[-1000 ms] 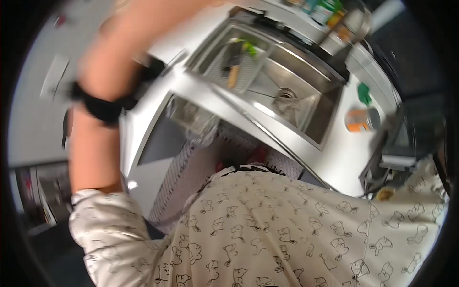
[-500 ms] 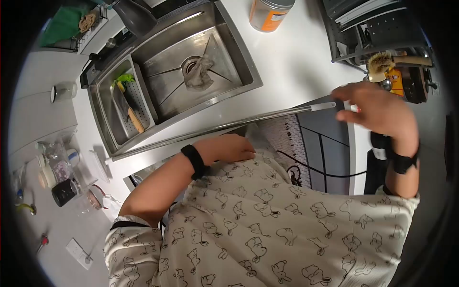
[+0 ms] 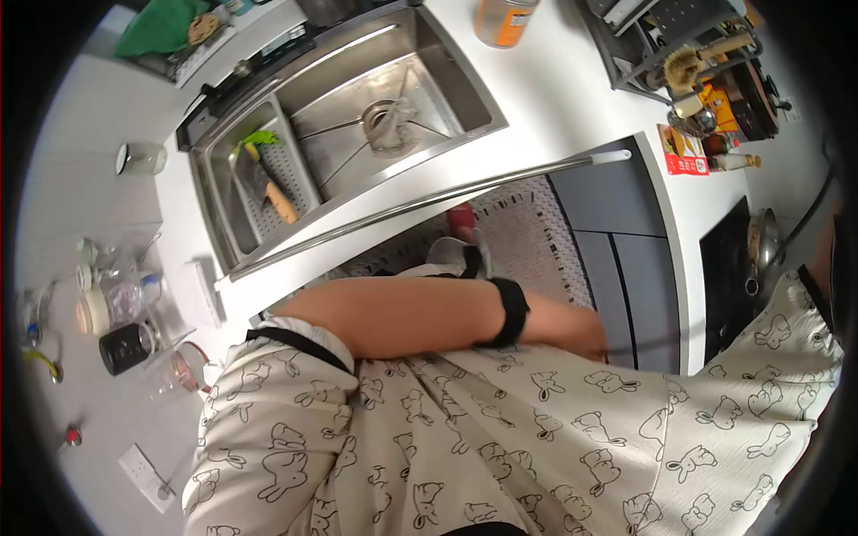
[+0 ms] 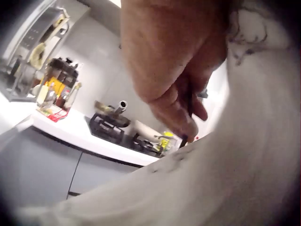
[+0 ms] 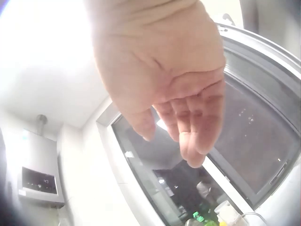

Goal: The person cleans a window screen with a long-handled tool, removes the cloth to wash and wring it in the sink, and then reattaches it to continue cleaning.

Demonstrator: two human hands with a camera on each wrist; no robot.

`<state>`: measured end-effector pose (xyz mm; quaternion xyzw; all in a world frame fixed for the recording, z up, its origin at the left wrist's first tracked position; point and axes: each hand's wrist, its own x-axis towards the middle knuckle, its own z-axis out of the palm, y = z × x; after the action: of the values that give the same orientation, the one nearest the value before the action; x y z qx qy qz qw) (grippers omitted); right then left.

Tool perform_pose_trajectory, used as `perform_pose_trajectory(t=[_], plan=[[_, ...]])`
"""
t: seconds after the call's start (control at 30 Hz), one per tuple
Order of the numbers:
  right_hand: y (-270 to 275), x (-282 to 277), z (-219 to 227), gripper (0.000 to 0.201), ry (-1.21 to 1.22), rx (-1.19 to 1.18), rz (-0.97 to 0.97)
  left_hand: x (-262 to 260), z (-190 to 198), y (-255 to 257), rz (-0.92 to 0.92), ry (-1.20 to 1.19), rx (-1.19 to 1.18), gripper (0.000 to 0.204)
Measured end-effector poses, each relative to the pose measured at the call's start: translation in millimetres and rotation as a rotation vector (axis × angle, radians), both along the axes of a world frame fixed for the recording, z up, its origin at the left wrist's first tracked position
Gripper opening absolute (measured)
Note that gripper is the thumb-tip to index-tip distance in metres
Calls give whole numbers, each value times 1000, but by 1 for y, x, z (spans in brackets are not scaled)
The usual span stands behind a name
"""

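Note:
My left arm crosses in front of the rabbit-print shirt (image 3: pixel 500 429). The left hand (image 3: pixel 567 329), blurred in the head view, is close to the shirt on the right side. In the left wrist view that hand (image 4: pixel 176 70) has curled fingers, with a thin black strip (image 4: pixel 184 141) showing between them and past the fingertips; I cannot tell what it is. My right hand is out of the head view. The right wrist view shows the right hand (image 5: pixel 164 80) palm on and holding nothing, its fingers relaxed and slightly bent, in front of a window (image 5: pixel 263 132).
A steel sink (image 3: pixel 447 67) holds a grey cloth (image 3: pixel 391 129) and a perforated tray with a wooden-handled knife (image 3: pixel 281 204). A metal pole (image 3: pixel 429 201) lies along the counter edge. An orange-labelled can (image 3: pixel 505 22), a brush (image 3: pixel 686 67) and a pan (image 3: pixel 761 239) are farther right.
The left hand has swept from the shirt's middle across to the right. The right hand, earlier by the pole's white end, has left the head view. The head view has swung rightward.

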<state>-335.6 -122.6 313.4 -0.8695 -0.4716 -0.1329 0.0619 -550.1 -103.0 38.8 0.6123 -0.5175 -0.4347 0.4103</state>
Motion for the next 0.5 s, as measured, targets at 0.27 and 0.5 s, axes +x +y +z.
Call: perform_pose_trajectory(t=[0.27,0.5], plan=[[-65,-46,-273,16,503,-212,-184,-36,29,56,319,133,-397,28],[-115,-265,-306,16,1850,62,-568,-12,42,67,509,-266,-232,31]])
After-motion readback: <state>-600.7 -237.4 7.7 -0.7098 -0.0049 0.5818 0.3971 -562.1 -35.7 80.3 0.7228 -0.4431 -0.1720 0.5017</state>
